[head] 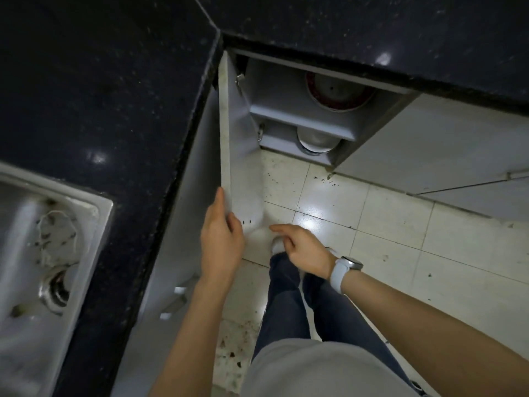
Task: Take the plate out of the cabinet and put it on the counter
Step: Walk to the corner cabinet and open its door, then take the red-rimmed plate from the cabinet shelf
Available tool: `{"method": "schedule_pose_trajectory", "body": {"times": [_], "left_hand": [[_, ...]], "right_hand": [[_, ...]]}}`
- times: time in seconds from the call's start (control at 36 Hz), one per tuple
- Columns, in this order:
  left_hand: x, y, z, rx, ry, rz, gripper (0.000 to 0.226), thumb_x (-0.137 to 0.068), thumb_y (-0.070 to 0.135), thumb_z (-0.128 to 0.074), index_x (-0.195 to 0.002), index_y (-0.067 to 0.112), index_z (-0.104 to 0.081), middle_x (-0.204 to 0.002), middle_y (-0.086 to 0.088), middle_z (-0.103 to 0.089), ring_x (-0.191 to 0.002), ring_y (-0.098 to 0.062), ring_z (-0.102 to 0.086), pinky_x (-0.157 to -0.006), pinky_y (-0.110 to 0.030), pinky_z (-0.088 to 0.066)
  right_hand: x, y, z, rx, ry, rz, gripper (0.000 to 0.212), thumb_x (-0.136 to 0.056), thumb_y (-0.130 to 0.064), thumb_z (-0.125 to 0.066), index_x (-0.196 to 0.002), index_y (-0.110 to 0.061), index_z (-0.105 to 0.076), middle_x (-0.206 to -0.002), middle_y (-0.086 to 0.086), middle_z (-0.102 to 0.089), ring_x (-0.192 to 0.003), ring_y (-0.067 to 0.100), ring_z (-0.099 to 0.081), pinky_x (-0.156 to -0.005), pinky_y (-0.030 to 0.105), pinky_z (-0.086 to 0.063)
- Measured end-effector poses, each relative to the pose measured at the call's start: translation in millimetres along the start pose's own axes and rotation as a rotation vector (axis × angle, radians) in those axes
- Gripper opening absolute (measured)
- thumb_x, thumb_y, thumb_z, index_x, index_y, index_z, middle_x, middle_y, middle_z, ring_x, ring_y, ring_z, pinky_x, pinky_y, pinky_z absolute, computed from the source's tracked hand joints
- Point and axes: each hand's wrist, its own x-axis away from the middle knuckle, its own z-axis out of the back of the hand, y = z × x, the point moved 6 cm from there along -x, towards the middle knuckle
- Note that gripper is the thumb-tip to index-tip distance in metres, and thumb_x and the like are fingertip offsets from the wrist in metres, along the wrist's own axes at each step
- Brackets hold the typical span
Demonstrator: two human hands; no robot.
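The cabinet under the black counter [372, 30] stands open, its white door [240, 156] swung out toward me. My left hand [221, 239] grips the door's lower edge. On the upper shelf lies a plate with a red rim [337, 94], partly hidden by the counter's edge. Beneath the shelf sits a stack of pale plates or bowls [316, 141]. My right hand [303, 249], a white watch on its wrist, hovers beside the door with loosely spread fingers and holds nothing.
A steel sink [43, 253] with a drain is set into the counter at the left. Closed white cabinet doors [429, 156] run to the right. The tiled floor [400, 239] is speckled with dirt. My legs and a shoe are below my hands.
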Motion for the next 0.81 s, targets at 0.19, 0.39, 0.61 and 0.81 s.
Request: {"method": "schedule_pose_trajectory", "body": {"times": [0.19, 0.39, 0.61, 0.81], "left_hand": [[4.3, 14.5, -11.5, -0.221, 0.063, -0.037, 0.062, -0.091, 0.015, -0.046, -0.144, 0.007, -0.015, -0.156, -0.020, -0.011, -0.145, -0.034, -0.006, -0.119, -0.046, -0.003], [-26.0, 53.8, -74.4, -0.249, -0.096, -0.328, 0.055, -0.088, 0.015, -0.040, -0.141, 0.011, -0.027, -0.154, -0.017, -0.022, -0.144, -0.030, -0.009, -0.118, -0.046, -0.011], [-136.9, 31.8, -180.1, -0.343, -0.213, -0.226, 0.058, -0.089, 0.017, -0.044, -0.143, 0.010, -0.022, -0.155, -0.015, -0.019, -0.144, -0.031, -0.011, -0.117, -0.052, -0.018], [-215.1, 12.2, -267.8, -0.462, -0.268, -0.353, 0.070, -0.091, 0.022, -0.046, -0.146, 0.019, -0.002, -0.159, -0.009, 0.005, -0.145, -0.031, 0.006, -0.117, -0.053, -0.015]], "right_hand": [[-6.1, 13.5, 44.2, -0.060, 0.181, -0.105, 0.037, -0.089, 0.000, -0.035, -0.120, -0.007, -0.054, -0.127, 0.010, -0.059, -0.120, 0.022, -0.051, -0.099, 0.018, -0.033], [-23.4, 53.8, 91.8, -0.190, 0.428, -0.218, 0.032, -0.090, 0.001, -0.035, -0.112, -0.006, -0.057, -0.104, 0.013, -0.067, -0.096, 0.023, -0.058, -0.086, 0.026, -0.042], [-97.4, 115.1, 135.0, -0.584, 0.653, -0.337, 0.031, -0.089, -0.001, -0.032, -0.114, -0.003, -0.050, -0.093, 0.012, -0.061, -0.084, 0.024, -0.058, -0.079, 0.035, -0.047], [-187.3, 167.8, 158.7, -0.915, 0.737, -0.296, 0.015, -0.091, -0.006, -0.040, -0.103, -0.007, -0.048, -0.091, 0.012, -0.057, -0.076, 0.023, -0.059, -0.073, 0.036, -0.053]]}}
